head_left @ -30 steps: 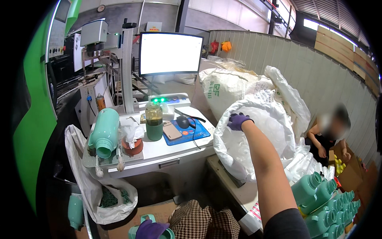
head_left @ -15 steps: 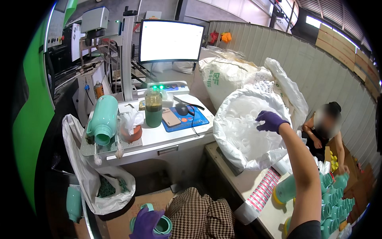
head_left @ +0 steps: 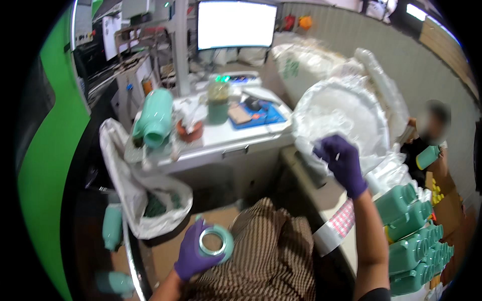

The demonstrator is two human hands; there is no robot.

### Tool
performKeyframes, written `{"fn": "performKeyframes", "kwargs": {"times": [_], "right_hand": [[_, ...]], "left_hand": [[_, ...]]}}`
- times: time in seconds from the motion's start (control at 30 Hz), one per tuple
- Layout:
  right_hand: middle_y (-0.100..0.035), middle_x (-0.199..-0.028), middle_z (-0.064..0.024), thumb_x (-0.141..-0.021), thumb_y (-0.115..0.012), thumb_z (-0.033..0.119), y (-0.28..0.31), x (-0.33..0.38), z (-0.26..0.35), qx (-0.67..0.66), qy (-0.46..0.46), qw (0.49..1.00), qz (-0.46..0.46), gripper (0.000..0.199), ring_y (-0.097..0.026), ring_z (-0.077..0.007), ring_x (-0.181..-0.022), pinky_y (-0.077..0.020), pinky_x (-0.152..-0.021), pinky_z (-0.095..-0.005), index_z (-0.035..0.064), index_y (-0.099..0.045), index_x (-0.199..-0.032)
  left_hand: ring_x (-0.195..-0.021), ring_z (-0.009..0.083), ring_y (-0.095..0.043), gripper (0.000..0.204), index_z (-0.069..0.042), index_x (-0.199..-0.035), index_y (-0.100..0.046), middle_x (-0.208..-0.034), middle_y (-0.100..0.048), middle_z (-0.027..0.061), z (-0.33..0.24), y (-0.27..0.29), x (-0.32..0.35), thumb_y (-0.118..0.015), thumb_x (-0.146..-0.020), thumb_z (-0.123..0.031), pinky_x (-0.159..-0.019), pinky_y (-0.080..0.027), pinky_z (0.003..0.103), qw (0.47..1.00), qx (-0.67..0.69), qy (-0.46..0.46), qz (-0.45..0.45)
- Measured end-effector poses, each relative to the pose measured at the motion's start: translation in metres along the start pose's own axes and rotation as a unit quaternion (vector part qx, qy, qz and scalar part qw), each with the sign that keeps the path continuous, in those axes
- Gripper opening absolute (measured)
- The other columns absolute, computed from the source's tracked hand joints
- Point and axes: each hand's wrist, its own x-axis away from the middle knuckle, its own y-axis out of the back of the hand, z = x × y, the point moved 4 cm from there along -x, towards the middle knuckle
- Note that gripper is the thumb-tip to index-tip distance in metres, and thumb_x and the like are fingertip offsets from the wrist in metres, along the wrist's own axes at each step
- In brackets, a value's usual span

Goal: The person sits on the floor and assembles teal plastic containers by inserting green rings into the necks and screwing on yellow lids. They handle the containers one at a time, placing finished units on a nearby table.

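Note:
My left hand (head_left: pixel 195 251), in a purple glove, is closed around a mint-green jug shell (head_left: pixel 228 247). The shell's round mouth with a pale inner rim faces up, above my checked brown cloth (head_left: pixel 271 251). My purple-gloved right hand (head_left: pixel 341 160) is raised by the near edge of a white sack (head_left: pixel 371 155) holding translucent white rings (head_left: pixel 326 118). Its fingers are bent together, with a small pale bit showing at the fingertips; blur hides what it is. Another mint-green jug shell (head_left: pixel 156 115) lies on a fixture on the white desk.
Several mint-green jugs (head_left: pixel 411 251) stand at the right, near a red-and-white label strip (head_left: pixel 344 220). A co-worker (head_left: pixel 427 133) sits beyond, with a green jug. On the desk (head_left: pixel 201 150) are a jar (head_left: pixel 218 105), a phone and a mouse. A white bag (head_left: pixel 150 228) hangs open at left.
My right hand has come out of the sack toward me. The left hand has lifted the jug shell and turned its mouth up. The view has tilted down; the co-worker has raised a jug.

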Motion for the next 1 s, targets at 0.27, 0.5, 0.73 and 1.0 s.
{"fn": "performKeyframes", "kwargs": {"times": [0.27,0.5,0.73,1.0], "right_hand": [[-0.072,-0.095,-0.0072,-0.09,-0.077,0.012,-0.165,0.227,0.104,-0.372,-0.296,0.87,0.128,0.036,-0.068,-0.0182,-0.085,-0.0548,-0.076,-0.0326,0.0077,-0.072,-0.125],[-0.065,-0.09,-0.0078,-0.084,-0.08,0.015,-0.121,0.215,0.121,0.133,0.034,0.989,0.062,0.017,-0.068,-0.026,-0.088,-0.0546,-0.072,-0.0373,0.0071,-0.072,-0.097],[-0.071,-0.099,-0.0116,-0.079,-0.081,0.001,-0.108,0.163,0.166,-0.382,-0.03,0.917,0.112,0.028,-0.071,-0.0271,-0.085,-0.0574,-0.077,-0.0356,0.0018,-0.071,-0.104],[-0.07,-0.093,-0.0148,-0.071,-0.065,-0.006,-0.124,0.154,0.179,-0.252,-0.081,0.951,0.158,0.029,-0.07,-0.0354,-0.079,-0.0571,-0.07,-0.0397,0.0066,-0.071,-0.096]], "left_hand": [[-0.127,0.0389,-0.056,0.093,0.001,-0.141,-0.05,-0.132,-0.06,0.0178,-0.034,0.007,-0.007,-0.096,-0.066,-0.027,-0.11,-0.042,0.048,0.998,0.02,-0.061,-0.009],[-0.121,0.0372,-0.058,0.108,0.007,-0.149,-0.037,-0.128,-0.061,0.0171,-0.044,-0.001,-0.01,-0.096,-0.064,-0.023,-0.108,-0.044,0.047,0.99,-0.049,-0.131,-0.011],[-0.126,0.0388,-0.057,0.105,-0.002,-0.153,-0.039,-0.132,-0.063,0.015,-0.052,-0.016,-0.016,-0.09,-0.064,-0.027,-0.116,-0.035,0.053,0.981,-0.055,-0.185,0.013],[-0.114,0.0393,-0.063,0.094,0.006,-0.142,-0.047,-0.122,-0.066,0.0129,-0.069,-0.018,-0.02,-0.088,-0.059,-0.012,-0.109,-0.043,0.054,0.97,-0.056,-0.235,0.019]]}}
